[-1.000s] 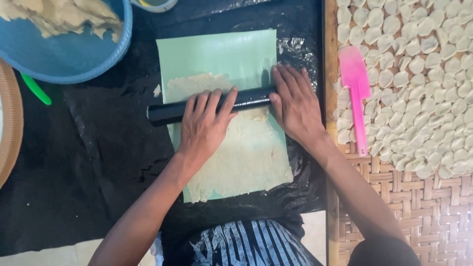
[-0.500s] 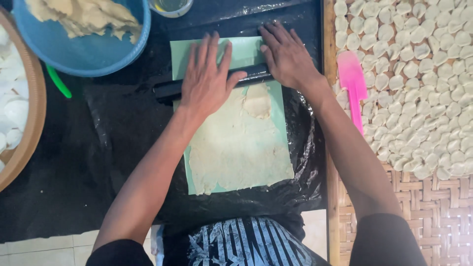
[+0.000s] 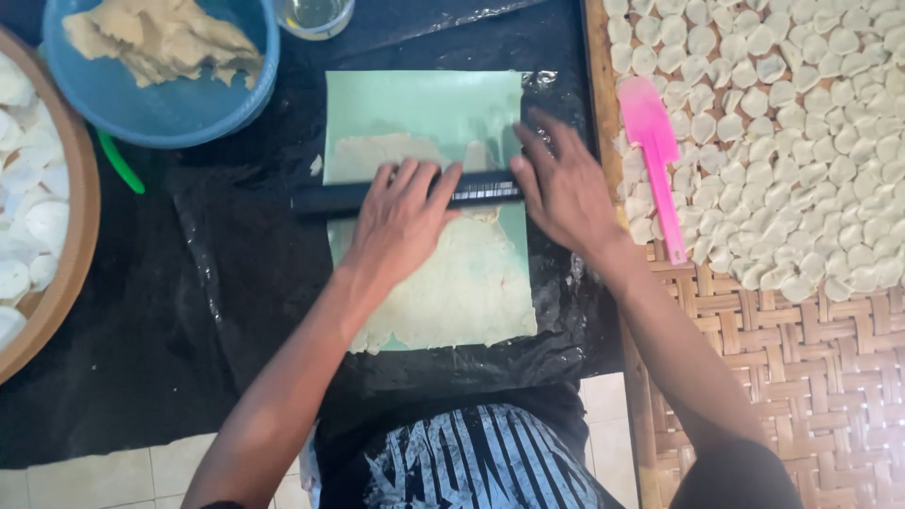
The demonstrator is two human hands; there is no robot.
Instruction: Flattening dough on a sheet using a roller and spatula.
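Observation:
A thin sheet of pale dough (image 3: 452, 283) lies on a light green mat (image 3: 424, 104) over black plastic. A black rolling pin (image 3: 330, 200) lies across the dough. My left hand (image 3: 401, 221) presses flat on the pin's middle, fingers spread. My right hand (image 3: 564, 184) presses on the pin's right end, fingers stretched forward. Dough shows both in front of the pin and behind it.
A blue bowl (image 3: 179, 118) with lumps of dough sits at the top left, a glass cup (image 3: 316, 14) beside it. A woven tray (image 3: 811, 358) on the right bears several small dough discs and a pink spatula (image 3: 655, 151). Another round tray (image 3: 75, 254) stands at the left.
Both hands rolled the pin away across the dough and then back toward me; it now lies mid-sheet. The camera view shifted slightly.

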